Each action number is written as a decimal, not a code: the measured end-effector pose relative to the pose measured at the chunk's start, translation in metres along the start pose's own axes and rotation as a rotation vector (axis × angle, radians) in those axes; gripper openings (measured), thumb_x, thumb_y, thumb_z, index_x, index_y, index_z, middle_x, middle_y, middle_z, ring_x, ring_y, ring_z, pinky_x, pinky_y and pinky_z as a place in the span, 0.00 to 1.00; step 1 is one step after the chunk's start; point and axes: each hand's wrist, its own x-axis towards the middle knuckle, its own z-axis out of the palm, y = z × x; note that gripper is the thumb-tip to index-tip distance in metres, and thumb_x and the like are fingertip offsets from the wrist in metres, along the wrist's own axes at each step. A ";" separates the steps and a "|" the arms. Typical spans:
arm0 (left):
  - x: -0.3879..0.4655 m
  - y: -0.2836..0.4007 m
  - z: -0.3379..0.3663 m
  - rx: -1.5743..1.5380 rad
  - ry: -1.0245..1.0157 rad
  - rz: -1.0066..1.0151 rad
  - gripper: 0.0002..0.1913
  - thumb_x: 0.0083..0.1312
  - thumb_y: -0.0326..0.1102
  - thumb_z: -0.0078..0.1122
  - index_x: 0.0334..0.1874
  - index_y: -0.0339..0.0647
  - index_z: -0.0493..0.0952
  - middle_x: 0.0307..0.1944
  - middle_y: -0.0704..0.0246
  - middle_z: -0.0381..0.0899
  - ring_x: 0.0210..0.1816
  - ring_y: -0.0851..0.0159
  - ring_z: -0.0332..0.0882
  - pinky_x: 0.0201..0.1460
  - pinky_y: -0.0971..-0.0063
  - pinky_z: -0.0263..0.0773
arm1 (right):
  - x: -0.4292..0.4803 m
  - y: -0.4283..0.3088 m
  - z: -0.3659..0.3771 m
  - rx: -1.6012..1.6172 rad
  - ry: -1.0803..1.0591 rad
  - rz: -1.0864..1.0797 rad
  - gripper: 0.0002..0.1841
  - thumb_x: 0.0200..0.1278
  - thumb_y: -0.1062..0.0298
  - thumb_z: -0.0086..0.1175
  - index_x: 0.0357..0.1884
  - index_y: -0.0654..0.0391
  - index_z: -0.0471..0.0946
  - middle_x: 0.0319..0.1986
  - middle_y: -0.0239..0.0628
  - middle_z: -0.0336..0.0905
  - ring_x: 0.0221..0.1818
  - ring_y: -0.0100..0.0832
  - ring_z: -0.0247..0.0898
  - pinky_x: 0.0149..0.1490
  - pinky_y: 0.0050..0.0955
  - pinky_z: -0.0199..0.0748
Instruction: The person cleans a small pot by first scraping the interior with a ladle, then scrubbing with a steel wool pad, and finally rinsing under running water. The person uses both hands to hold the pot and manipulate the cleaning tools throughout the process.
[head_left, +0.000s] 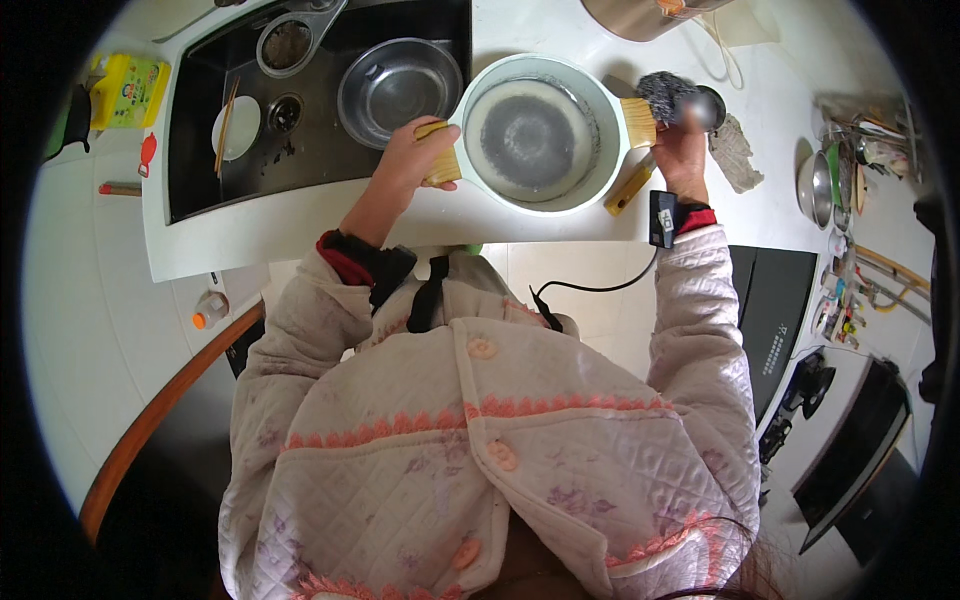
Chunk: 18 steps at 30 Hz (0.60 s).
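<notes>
A pale green pot (600, 169) with wood-look handles contains cloudy liquid and has dark marks on its inner wall. My left hand (427, 154) grips the pot's left handle (444, 166). Beside the right handle (640, 122), my right hand (681, 154) has its palm turned up; a blur covers its fingers, so its grasp is unclear. A dark grey fuzzy scrubber (661, 96) and a round black object (716, 111) are close to those fingers. Below the right handle lies a tool with a yellow handle (628, 191), its far end partly hidden behind the pot.
The black sink (247, 184) at left holds a metal basin (400, 135), a white dish (244, 129) with chopsticks (225, 139) and a strainer (285, 46). A crumpled cloth (735, 154) lies on the white counter (525, 229). A large metal container (634, 15) stands behind the pot.
</notes>
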 end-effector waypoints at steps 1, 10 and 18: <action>-0.003 -0.001 0.000 -0.013 0.002 0.015 0.25 0.60 0.41 0.65 0.54 0.30 0.71 0.36 0.63 0.78 0.32 0.66 0.80 0.24 0.73 0.78 | 0.006 0.005 0.000 -0.031 0.056 0.018 0.16 0.68 0.62 0.49 0.52 0.59 0.72 0.47 0.39 0.79 0.47 0.37 0.76 0.51 0.35 0.76; -0.040 -0.015 -0.015 -0.069 0.101 0.030 0.21 0.64 0.42 0.60 0.52 0.34 0.72 0.37 0.66 0.78 0.33 0.69 0.79 0.24 0.75 0.76 | 0.030 0.024 0.003 -0.154 -0.133 0.223 0.24 0.74 0.50 0.43 0.59 0.59 0.66 0.54 0.44 0.74 0.52 0.37 0.74 0.56 0.33 0.74; -0.043 -0.004 -0.056 -0.073 -0.015 0.117 0.20 0.62 0.42 0.63 0.48 0.31 0.74 0.33 0.67 0.79 0.27 0.71 0.78 0.20 0.77 0.74 | -0.053 0.054 0.061 -0.838 -0.157 0.252 0.27 0.69 0.43 0.49 0.57 0.56 0.72 0.34 0.27 0.78 0.27 0.16 0.73 0.24 0.10 0.68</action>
